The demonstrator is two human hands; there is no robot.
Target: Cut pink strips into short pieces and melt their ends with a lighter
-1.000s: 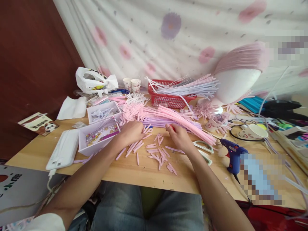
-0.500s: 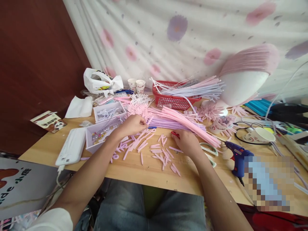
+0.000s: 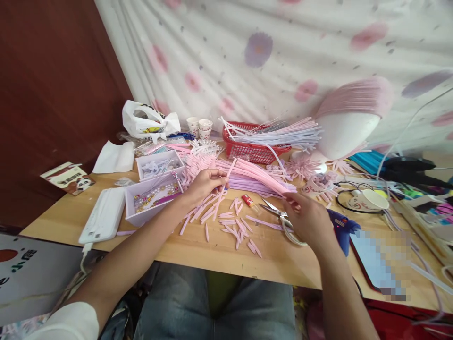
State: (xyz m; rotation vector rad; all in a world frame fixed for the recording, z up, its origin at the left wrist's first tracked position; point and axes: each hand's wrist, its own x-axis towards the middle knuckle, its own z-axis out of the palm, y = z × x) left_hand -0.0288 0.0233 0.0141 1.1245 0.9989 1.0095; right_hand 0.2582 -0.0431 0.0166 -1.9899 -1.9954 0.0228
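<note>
My left hand (image 3: 209, 183) is closed, pinching a single pink pipe cleaner (image 3: 231, 166) that points up and to the right. My right hand (image 3: 307, 218) has its fingers curled round the near right end of a bundle of pink pipe cleaners (image 3: 258, 175); how many it grips is hidden. Beneath that bundle lie purple pipe cleaners (image 3: 244, 183). Scissors (image 3: 282, 213) lie partly open beside my right hand, their handles partly covered by it. A red lighter (image 3: 250, 203) rests between my hands. Short pink twisted pieces (image 3: 240, 226) are scattered in front.
White boxes of beads and charms (image 3: 136, 216) and a white power bank (image 3: 102, 215) stand left. A red basket (image 3: 244, 153) of pipe cleaners is behind. To the right are a blue glue gun (image 3: 341, 231), a phone (image 3: 370, 259), paper cups (image 3: 368, 202) and a white head form (image 3: 350, 134).
The red lighter left my right hand and now lies on the table. My right hand moved right to the pink bundle's end. My left hand shifted right, holding up a pink pipe cleaner.
</note>
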